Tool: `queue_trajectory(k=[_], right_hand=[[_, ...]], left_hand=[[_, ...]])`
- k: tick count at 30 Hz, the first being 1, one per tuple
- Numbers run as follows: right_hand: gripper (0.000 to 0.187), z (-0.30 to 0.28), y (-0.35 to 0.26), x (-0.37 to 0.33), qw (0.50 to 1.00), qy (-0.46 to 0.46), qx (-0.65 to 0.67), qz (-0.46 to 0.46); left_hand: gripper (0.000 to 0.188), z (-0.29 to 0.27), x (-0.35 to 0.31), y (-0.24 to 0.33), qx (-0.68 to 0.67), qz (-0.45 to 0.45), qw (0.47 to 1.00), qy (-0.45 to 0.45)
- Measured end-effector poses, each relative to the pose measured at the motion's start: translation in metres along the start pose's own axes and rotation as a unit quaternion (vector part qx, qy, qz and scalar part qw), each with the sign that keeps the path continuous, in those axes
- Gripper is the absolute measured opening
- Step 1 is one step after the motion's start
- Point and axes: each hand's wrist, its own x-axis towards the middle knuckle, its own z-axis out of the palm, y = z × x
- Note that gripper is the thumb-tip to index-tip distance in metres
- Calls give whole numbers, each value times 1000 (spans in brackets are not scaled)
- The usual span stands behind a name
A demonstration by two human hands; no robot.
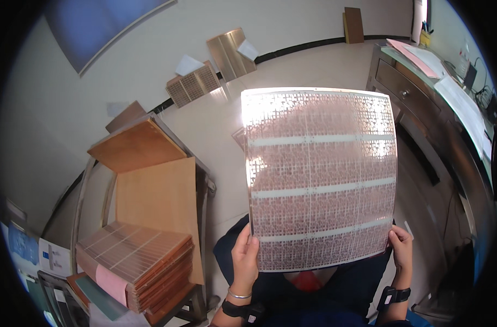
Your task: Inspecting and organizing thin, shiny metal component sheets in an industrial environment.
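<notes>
A large patterned circuit board panel (322,188) is held up in front of me, above my lap. Pale bands split its fine copper-coloured pattern into rows, and bright light glares off its upper part. My left hand (245,253) grips the lower left edge with the thumb on the face. At the lower right edge, my right hand (401,248) pinches the panel; its thumb and fingers are closed on the rim. The panel's back and the fingers behind it are hidden.
To the left, a stack of similar panels (166,267) with a pink paper (111,286) rests on a cart against upright brown boards (156,191). A desk with a drawer (403,90) stands at the right. Several panels (194,84) lean on the far wall.
</notes>
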Motion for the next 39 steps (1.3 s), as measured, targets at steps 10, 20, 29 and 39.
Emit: queue_trajectory(k=[10,20,29,39], right_hand=[[20,-7,5,4,1000,-22,12,2],[56,5,-2,7,934,-182,307,25],[58,109,-5,9,867,-169,466,46],[51,39,-37,47,848,-50,518,-96]], left_hand=[[37,0,-1,-8,41,36,998,24],[44,-8,15,-1,17,-11,1000,2],[61,5,5,-26,-443,-96,887,-91],[35,-25,13,-29,-227,-96,968,-51]])
